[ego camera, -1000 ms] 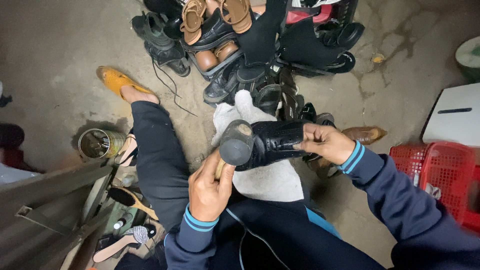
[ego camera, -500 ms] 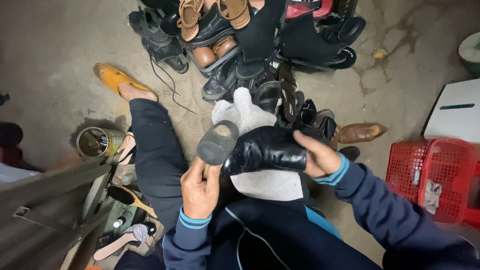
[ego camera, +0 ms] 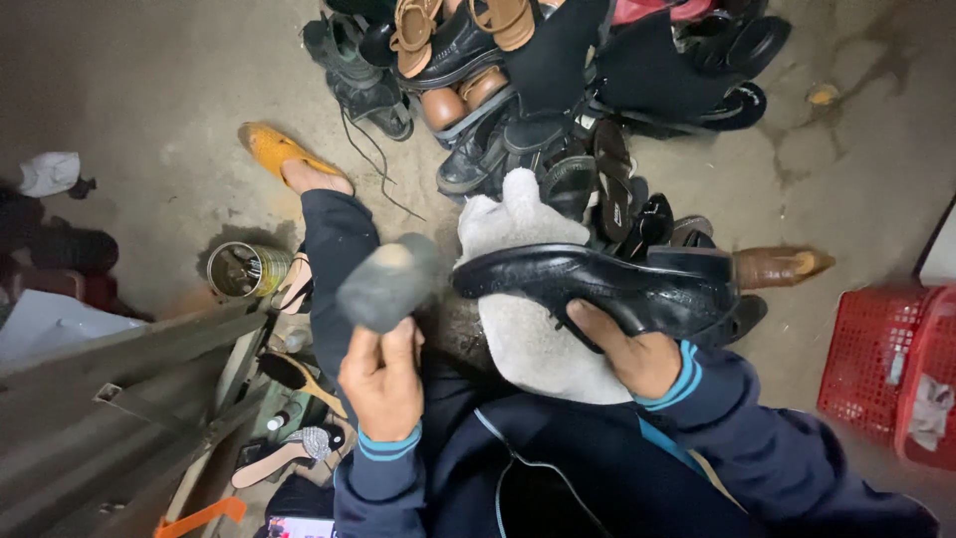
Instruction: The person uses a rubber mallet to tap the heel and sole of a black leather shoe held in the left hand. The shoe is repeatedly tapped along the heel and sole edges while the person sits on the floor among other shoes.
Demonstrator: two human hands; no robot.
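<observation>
We see a dim scene lit from above and slightly in front, with the concrete floor point(ego camera: 149, 90) brightest across the upper left of the frame and falling off to near black at the left edge and lower corners. A soft highlight runs along the polished black shoe point(ego camera: 597, 284) at centre, the only real glare we find. The grey brush point(ego camera: 386, 281) in the left hand point(ego camera: 383, 384) is smeared by motion blur. The pile of footwear point(ego camera: 558, 90) at the top merges into deep shadow. Wide-angle distortion bends the red basket point(ego camera: 886, 369) at right, and fine grain softens everything.
</observation>
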